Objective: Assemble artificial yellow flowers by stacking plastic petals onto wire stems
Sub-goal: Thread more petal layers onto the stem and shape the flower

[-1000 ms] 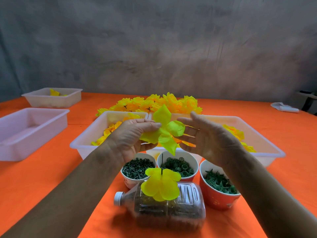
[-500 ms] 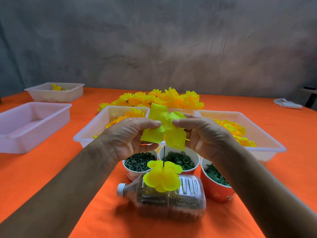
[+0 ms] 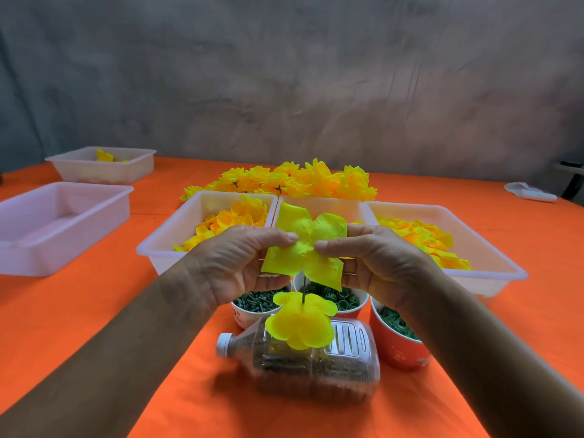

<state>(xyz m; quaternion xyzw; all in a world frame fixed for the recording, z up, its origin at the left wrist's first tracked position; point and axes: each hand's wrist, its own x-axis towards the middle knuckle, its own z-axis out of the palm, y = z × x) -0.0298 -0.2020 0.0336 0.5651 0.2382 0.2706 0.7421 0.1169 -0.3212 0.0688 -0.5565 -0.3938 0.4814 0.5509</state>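
Both hands were up over the desk (image 3: 94, 311), and the action was all in the middle. The left hand (image 3: 234, 263) pinched the left side of a four-lobed yellow petal (image 3: 305, 248), thumb on the near face and fingers curled behind. The right hand (image 3: 376, 263) matched it on the other side, thumb tip pressed near the petal's centre. The two thumb tips sat close together, nearly touching, with the petal spread flat between them.

Straight below, a thin wire stem (image 3: 302, 287) rose to the petal's lower edge. Whether its tip had gone through the petal could not be told. Lower on that stem sat a rounder yellow petal layer (image 3: 300, 324), just above a clear bottle (image 3: 309, 358) lying on its side with its white cap to the left.

Behind the bottle stood three cups of dark green parts: a white cup (image 3: 249, 314) at left, a middle cup (image 3: 350, 303), and a red cup (image 3: 395, 346) at right. Beyond them, three white trays sat side by side, the left tray (image 3: 164, 245) and the right tray (image 3: 493, 267) holding loose yellow-orange petals, the centre tray (image 3: 322, 205) mostly hidden by the held petal. A heap of finished flowers (image 3: 294, 180) lay behind the trays. Two more trays stood far left, the nearer one (image 3: 63, 222) well apart from the work and the farther one (image 3: 101, 165) with a bit of yellow in it.
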